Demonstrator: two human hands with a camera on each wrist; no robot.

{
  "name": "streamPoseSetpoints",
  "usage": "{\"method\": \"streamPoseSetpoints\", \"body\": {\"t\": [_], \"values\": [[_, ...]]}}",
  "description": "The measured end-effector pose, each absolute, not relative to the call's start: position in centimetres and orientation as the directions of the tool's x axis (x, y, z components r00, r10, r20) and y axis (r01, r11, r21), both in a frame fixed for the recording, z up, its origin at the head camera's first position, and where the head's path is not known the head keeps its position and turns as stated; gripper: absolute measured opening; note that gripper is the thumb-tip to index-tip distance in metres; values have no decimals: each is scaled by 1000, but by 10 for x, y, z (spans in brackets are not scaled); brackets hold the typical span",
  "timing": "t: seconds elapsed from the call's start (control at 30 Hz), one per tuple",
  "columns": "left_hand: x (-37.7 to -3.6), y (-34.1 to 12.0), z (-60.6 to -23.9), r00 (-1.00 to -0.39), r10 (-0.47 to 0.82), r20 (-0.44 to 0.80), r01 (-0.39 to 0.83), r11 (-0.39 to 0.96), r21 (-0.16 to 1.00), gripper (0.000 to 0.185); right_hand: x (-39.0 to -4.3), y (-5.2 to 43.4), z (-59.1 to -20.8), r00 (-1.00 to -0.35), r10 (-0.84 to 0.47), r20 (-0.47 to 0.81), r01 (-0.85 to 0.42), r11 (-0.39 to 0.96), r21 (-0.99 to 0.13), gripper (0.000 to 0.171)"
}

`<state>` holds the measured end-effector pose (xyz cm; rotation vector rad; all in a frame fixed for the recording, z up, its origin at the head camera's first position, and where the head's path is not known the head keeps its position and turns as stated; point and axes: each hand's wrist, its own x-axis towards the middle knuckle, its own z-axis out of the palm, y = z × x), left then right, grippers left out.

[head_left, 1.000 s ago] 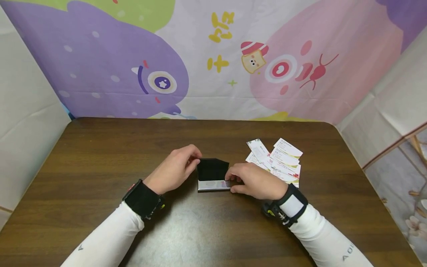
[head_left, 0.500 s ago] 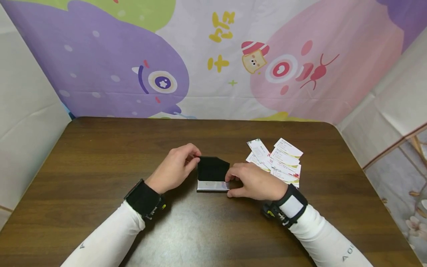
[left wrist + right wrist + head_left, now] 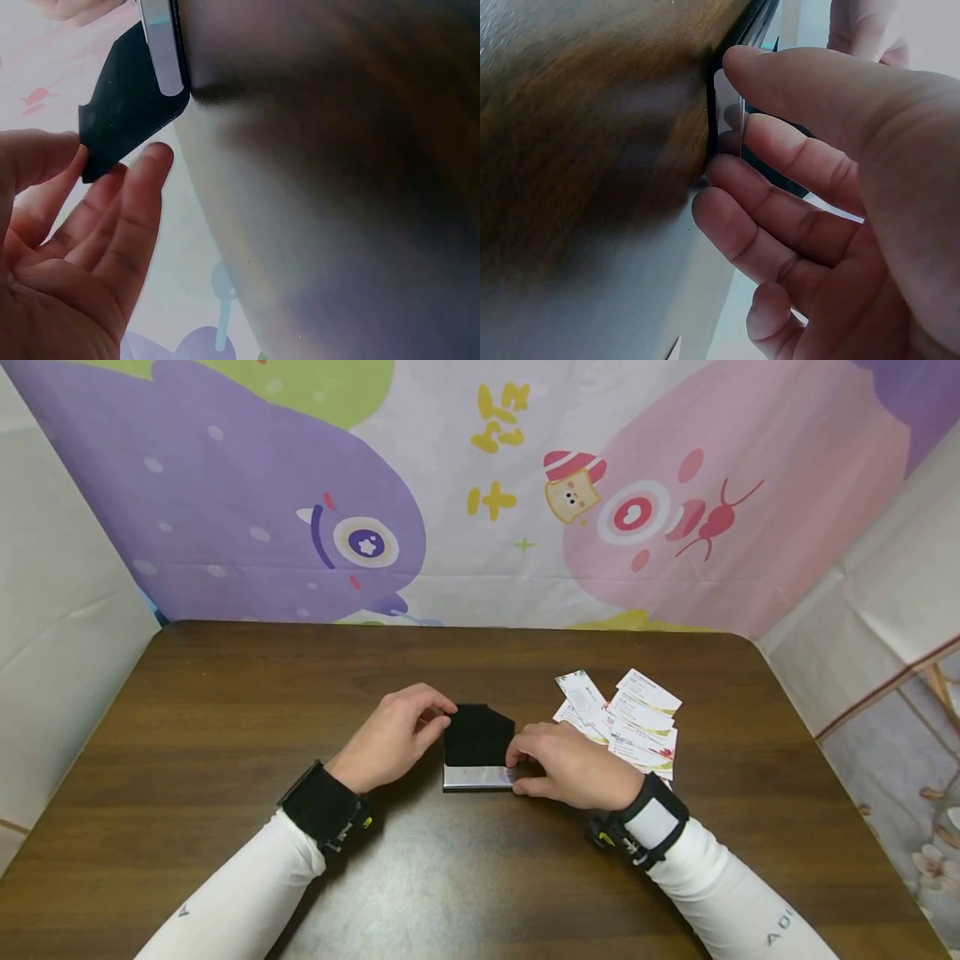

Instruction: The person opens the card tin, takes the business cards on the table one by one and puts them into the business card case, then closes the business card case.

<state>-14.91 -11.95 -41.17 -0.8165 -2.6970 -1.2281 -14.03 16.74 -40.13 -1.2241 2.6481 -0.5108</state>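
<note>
A business card case (image 3: 478, 778) lies on the table, its silver strip facing me and its black flap (image 3: 478, 735) raised behind the strip. My left hand (image 3: 395, 732) pinches the far left corner of this flap between thumb and forefinger; the left wrist view shows the pinched corner of the flap (image 3: 124, 105) closely. At the case's right end, my right hand (image 3: 573, 766) holds it, thumb at the near edge and forefinger on the silver strip (image 3: 730, 112). The inside of the case is hidden from the wrist views.
Several white printed cards (image 3: 637, 718) lie fanned and overlapping on the brown wooden table (image 3: 300, 668), just beyond my right hand. A cartoon-printed cloth (image 3: 480, 543) hangs behind the table's far edge. Pale cloth panels (image 3: 67, 610) stand at both sides.
The black flap's top edge has moved away from me and more of its face shows. My left fingers stay at its corner. The right hand holds nearly still at the case's end.
</note>
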Motion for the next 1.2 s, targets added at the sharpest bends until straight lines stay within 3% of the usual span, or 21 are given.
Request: {"method": "streamPoseSetpoints", "body": {"t": [0.43, 0.7, 1.2], "values": [[-145, -122, -413, -839, 528, 131, 498, 649, 576, 52, -139, 167, -401, -644, -765, -13, -712, 605, -357, 22], [-142, -125, -414, -821, 570, 35, 499, 685, 531, 54, -139, 167, -400, -645, -764, -16, -711, 609, -352, 21], [-141, -126, -414, -806, 592, -20, 506, 705, 496, 61, -138, 166, -400, -647, -762, -12, -712, 610, -347, 20]]}}
